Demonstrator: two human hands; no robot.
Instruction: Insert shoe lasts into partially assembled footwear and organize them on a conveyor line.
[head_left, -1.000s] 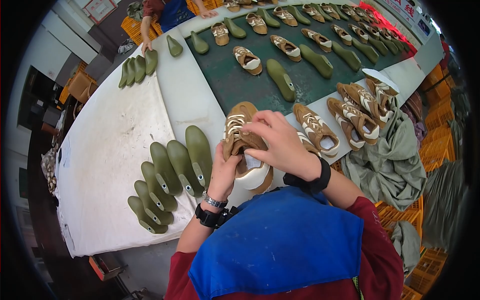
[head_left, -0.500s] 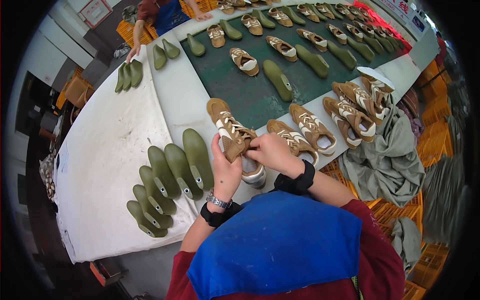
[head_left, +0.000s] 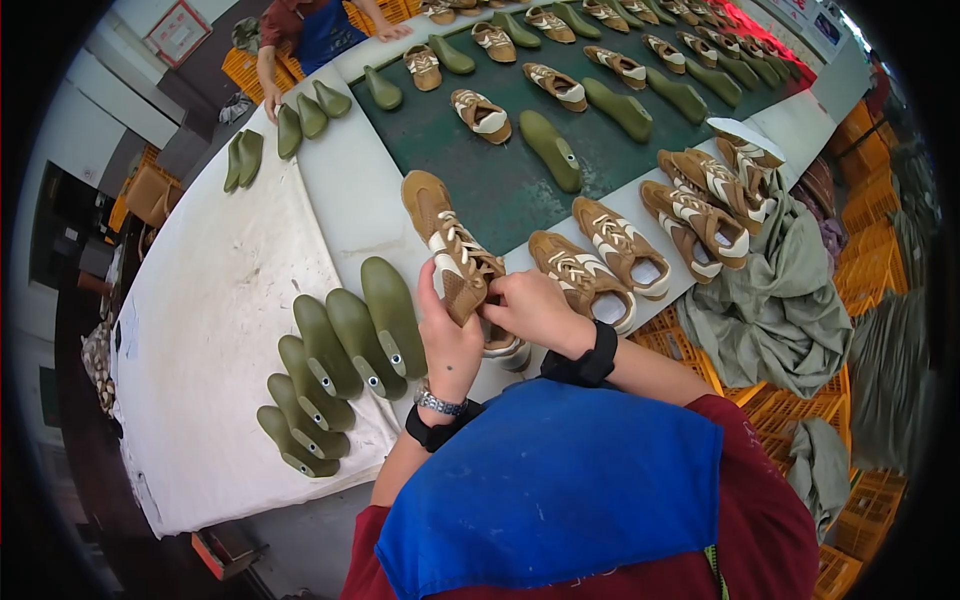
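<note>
Snugly, the left hand (head_left: 452, 348) grips a brown sneaker (head_left: 460, 262) mid-frame, the right hand (head_left: 542, 312) bunches its fingers together at its opening, and green shoe lasts (head_left: 352, 335) sit lower left

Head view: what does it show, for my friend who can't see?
A left hand holds a brown-and-white lace-up sneaker; the right hand touches its opening. Smooth green foot-shaped lasts lie left, more sneakers right.

You're in a shoe workshop: brown-and-white lace-up sneakers (head_left: 554, 86) and olive-green foot-shaped lasts (head_left: 548, 150) in rows on a dark-green work surface (head_left: 430, 135), orange plastic crates (head_left: 868, 518) alongside.
</note>
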